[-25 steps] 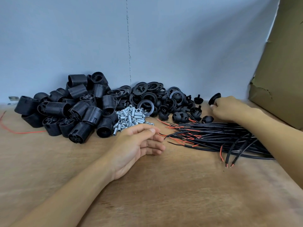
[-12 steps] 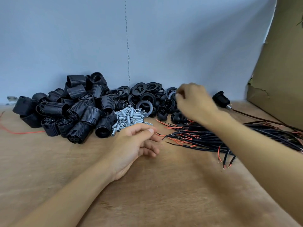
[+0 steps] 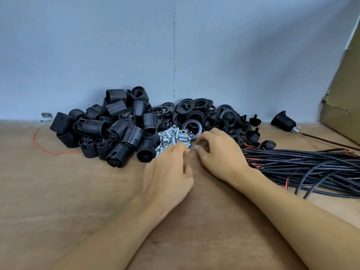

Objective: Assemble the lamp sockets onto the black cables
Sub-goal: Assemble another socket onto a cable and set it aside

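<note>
Both left grip [image 3: 168, 172] and right grip [image 3: 220, 154] meet at metal tubes [image 3: 175, 135].

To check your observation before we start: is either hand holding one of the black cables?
No: the left hand and right hand both reach into the small metal tubes, not the black cables.

Both bare forearms enter from the near edge and converge at centre. Left hand [image 3: 169, 172] lies palm down, fingers bent, tips pointing far. Right hand [image 3: 220, 154] sits just beside it, knuckles up, fingers curled toward the left. Fingertips nearly meet. Grasp of either hand: cannot be determined.
</note>
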`<state>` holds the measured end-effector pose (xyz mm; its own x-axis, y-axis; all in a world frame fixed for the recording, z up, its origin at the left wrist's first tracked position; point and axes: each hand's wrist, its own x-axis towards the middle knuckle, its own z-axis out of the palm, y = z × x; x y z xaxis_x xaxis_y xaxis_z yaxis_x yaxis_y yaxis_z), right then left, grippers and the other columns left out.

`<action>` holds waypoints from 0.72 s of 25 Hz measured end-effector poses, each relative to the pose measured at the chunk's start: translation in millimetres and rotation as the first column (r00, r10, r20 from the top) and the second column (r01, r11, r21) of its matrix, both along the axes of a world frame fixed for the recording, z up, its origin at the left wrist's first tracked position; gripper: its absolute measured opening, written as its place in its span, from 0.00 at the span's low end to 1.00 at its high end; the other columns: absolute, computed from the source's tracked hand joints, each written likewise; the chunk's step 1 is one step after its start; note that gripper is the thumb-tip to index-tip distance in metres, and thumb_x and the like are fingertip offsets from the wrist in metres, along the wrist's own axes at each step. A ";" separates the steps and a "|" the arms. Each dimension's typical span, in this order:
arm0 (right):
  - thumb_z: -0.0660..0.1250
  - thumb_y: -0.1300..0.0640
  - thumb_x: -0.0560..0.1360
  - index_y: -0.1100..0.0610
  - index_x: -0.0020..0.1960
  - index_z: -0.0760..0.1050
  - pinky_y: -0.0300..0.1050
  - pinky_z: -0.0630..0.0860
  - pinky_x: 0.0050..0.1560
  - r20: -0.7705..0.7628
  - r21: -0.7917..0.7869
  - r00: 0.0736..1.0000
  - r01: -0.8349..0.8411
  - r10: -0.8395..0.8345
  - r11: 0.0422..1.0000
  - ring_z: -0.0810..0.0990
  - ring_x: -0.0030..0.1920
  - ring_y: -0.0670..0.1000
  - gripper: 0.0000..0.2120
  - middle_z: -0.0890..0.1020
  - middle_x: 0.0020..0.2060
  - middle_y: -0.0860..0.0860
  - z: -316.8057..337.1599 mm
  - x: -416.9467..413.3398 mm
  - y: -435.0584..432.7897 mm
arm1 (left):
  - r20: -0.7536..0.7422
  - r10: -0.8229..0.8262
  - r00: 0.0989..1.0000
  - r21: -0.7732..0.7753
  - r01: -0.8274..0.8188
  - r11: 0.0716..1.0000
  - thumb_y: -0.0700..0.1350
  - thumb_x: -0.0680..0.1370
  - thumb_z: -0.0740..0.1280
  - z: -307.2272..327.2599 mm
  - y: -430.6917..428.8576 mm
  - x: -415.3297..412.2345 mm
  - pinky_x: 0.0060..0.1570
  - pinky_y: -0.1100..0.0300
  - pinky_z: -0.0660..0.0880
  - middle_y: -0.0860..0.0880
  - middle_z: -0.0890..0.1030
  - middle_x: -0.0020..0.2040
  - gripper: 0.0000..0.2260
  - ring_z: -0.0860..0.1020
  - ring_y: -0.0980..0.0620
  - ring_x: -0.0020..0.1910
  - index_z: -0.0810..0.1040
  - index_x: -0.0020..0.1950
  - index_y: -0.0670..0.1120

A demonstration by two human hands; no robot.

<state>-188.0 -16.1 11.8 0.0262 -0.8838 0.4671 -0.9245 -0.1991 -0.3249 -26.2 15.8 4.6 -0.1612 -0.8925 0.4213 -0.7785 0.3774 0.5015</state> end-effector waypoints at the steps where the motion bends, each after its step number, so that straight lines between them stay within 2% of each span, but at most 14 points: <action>1: 0.67 0.52 0.77 0.51 0.58 0.79 0.51 0.75 0.56 0.006 0.002 1.000 0.002 -0.002 1.000 0.78 0.54 0.52 0.11 0.77 0.50 0.48 -0.3 -0.8 0.0 | 0.041 0.049 0.998 -0.016 -0.048 0.999 0.49 0.76 0.69 1.7 -2.4 4.4 0.41 0.56 0.67 0.58 0.75 0.47 0.10 0.76 0.52 0.45 0.71 0.55 0.56; 4: 0.68 0.54 0.78 0.52 0.64 0.77 0.49 0.75 0.55 0.015 -0.065 1.000 -0.008 0.009 0.998 0.77 0.57 0.53 0.15 0.75 0.57 0.49 2.8 1.2 -1.9 | 0.025 0.129 0.991 -0.010 -0.129 0.992 0.49 0.77 0.68 6.7 -10.7 13.9 0.41 0.55 0.66 0.57 0.75 0.47 0.09 0.75 0.49 0.44 0.68 0.52 0.56; 6: 0.67 0.57 0.78 0.53 0.69 0.75 0.53 0.74 0.58 -0.131 -0.106 0.991 0.016 -0.030 0.994 0.72 0.64 0.57 0.19 0.70 0.68 0.54 3.3 0.2 -6.5 | 0.032 0.129 0.991 0.002 -0.129 0.992 0.47 0.78 0.67 6.4 -12.1 14.1 0.36 0.57 0.65 0.56 0.78 0.41 0.07 0.74 0.50 0.40 0.69 0.49 0.56; 8: 0.64 0.56 0.80 0.53 0.69 0.76 0.56 0.70 0.63 -0.226 -0.064 0.972 0.052 -0.065 0.997 0.67 0.68 0.59 0.18 0.68 0.72 0.55 4.0 0.0 -10.1 | 0.014 0.116 0.993 -0.001 -0.116 0.993 0.45 0.77 0.68 5.7 -11.6 13.7 0.33 0.59 0.63 0.55 0.79 0.36 0.06 0.74 0.51 0.37 0.72 0.46 0.55; 11: 0.62 0.53 0.81 0.53 0.67 0.77 0.54 0.65 0.65 -0.242 -0.023 0.966 0.086 -0.089 0.996 0.64 0.68 0.57 0.16 0.69 0.69 0.53 0.6 1.5 -9.4 | -0.011 0.111 0.994 -0.007 -0.112 0.994 0.45 0.77 0.69 3.2 -13.0 14.5 0.33 0.58 0.65 0.55 0.78 0.36 0.06 0.75 0.52 0.37 0.73 0.44 0.55; 16: 0.66 0.48 0.79 0.48 0.61 0.80 0.49 0.61 0.62 -0.122 -0.023 0.992 0.023 -0.025 0.999 0.67 0.62 0.53 0.12 0.75 0.56 0.47 2.2 -0.4 -1.2 | -0.036 0.097 0.995 -0.036 -0.098 0.995 0.45 0.77 0.71 1.3 -13.8 14.5 0.39 0.55 0.74 0.55 0.80 0.40 0.06 0.79 0.50 0.41 0.75 0.47 0.53; 18: 0.66 0.45 0.78 0.46 0.58 0.81 0.49 0.60 0.61 -0.152 0.002 0.988 0.025 -0.024 1.000 0.67 0.61 0.52 0.11 0.76 0.53 0.46 1.5 0.5 1.8 | -0.052 0.083 0.995 -0.036 -0.085 0.996 0.44 0.77 0.71 0.4 -14.2 15.7 0.42 0.53 0.77 0.55 0.81 0.40 0.05 0.80 0.51 0.41 0.76 0.47 0.53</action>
